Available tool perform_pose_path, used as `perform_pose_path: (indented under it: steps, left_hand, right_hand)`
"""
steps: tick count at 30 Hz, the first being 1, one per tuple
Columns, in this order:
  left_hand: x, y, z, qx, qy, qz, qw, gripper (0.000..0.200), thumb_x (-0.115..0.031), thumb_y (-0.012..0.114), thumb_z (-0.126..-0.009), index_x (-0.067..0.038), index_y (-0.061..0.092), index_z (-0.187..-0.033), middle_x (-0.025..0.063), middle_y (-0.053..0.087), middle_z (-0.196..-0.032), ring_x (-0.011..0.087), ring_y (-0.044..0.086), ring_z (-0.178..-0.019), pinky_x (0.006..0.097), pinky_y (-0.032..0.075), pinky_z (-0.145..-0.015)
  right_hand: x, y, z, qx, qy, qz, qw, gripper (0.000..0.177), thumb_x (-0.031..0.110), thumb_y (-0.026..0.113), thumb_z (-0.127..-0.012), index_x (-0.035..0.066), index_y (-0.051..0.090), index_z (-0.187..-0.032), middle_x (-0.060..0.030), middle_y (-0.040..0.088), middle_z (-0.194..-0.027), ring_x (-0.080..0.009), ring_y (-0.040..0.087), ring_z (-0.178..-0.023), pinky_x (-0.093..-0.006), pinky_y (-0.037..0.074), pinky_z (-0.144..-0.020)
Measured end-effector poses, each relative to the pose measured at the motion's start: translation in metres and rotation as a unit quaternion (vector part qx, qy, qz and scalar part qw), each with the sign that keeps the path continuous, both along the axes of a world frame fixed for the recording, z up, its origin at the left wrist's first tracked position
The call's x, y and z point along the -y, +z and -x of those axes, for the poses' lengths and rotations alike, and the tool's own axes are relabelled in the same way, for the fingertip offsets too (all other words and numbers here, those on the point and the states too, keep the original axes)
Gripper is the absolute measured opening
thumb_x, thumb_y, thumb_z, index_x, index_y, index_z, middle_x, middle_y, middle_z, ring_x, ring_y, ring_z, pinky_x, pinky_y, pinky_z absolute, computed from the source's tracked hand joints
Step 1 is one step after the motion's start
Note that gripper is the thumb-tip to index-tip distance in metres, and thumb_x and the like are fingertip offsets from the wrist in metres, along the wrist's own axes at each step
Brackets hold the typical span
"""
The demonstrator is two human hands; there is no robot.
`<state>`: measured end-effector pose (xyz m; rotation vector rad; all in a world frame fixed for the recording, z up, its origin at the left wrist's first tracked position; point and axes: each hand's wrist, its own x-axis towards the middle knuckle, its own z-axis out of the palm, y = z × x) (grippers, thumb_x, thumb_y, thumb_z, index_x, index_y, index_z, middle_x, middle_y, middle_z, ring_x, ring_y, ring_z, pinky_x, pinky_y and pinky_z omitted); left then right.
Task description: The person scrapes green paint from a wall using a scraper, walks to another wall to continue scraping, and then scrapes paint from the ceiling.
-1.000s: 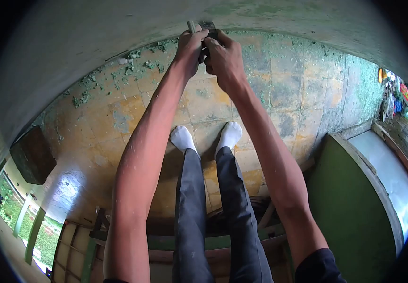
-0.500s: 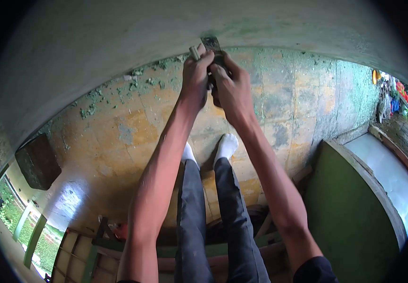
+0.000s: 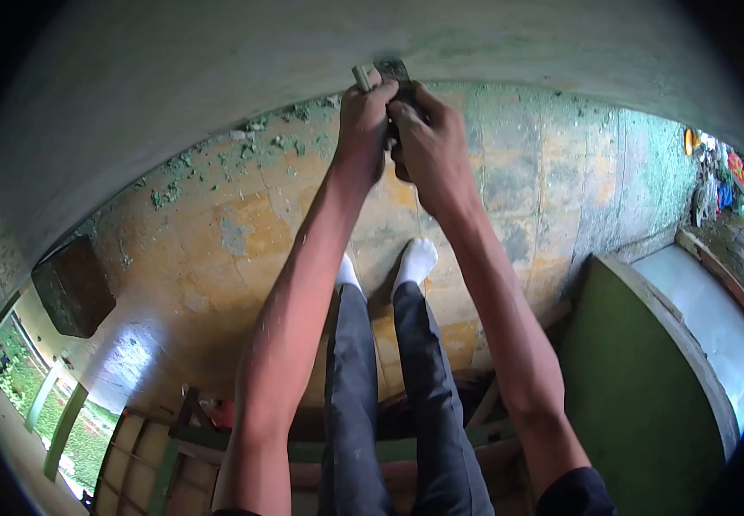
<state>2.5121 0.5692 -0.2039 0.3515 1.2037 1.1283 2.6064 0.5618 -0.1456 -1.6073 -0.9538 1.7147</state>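
A paint scraper [image 3: 392, 69] with a flat, worn dark blade is pressed up at the wall [image 3: 510, 52], its handle hidden in my hands. My left hand [image 3: 363, 125] is closed around it from the left. A short pale rod end [image 3: 361, 78] sticks up out of that fist. From the right, my right hand [image 3: 434, 146] wraps the scraper, thumb along the near side. Both arms reach straight forward, and the hands are side by side. The wall's green paint looks scuffed around the blade.
Green paint flakes [image 3: 174, 189] litter the tiled floor [image 3: 303, 215] along the wall's foot. A dark brown box [image 3: 75, 288] stands at left. On the right is a green panel [image 3: 639, 361] with a wooden edge. My white-socked feet [image 3: 415, 261] are on the tiles.
Both hands and the scraper have shifted slightly up and to the right in view. The grip is the same.
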Motion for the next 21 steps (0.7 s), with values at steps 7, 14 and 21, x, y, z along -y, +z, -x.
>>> perform_pose_path:
  steps: [7, 14, 21]
  left_hand:
    - [-0.005, -0.009, -0.001, -0.029, 0.026, -0.041, 0.998, 0.021, -0.019, 0.051, -0.090, -0.012, 0.044, -0.071, -0.0035, 0.044, -0.061, 0.0053, 0.038, -0.046, 0.0228, 0.029, -0.037]
    - [0.005, -0.024, 0.011, 0.005, -0.022, -0.009, 1.000, 0.014, -0.018, 0.050, -0.092, -0.007, 0.058, -0.092, -0.0009, 0.055, -0.079, 0.0071, 0.052, -0.068, 0.0210, 0.040, -0.058]
    - [0.015, -0.020, 0.010, -0.009, 0.008, -0.010, 1.000, 0.020, -0.012, 0.048, -0.092, -0.002, 0.060, -0.105, 0.0041, 0.061, -0.089, 0.0101, 0.059, -0.079, 0.0243, 0.047, -0.068]
  right_hand:
    - [-0.007, -0.015, 0.004, 0.025, 0.009, -0.002, 1.000, 0.017, 0.013, 0.047, -0.094, 0.002, 0.058, -0.102, 0.0015, 0.045, -0.066, -0.0036, 0.037, -0.047, -0.0208, 0.026, -0.038]
    - [-0.004, -0.031, 0.005, 0.026, 0.026, -0.009, 0.999, 0.024, 0.013, 0.048, -0.093, 0.001, 0.057, -0.111, 0.0006, 0.047, -0.065, -0.0048, 0.038, -0.047, -0.0221, 0.029, -0.039]
    - [0.012, -0.037, 0.009, 0.055, 0.032, -0.055, 0.996, 0.021, 0.015, 0.050, -0.093, 0.001, 0.057, -0.106, 0.0009, 0.047, -0.063, -0.0053, 0.042, -0.047, -0.0230, 0.031, -0.038]
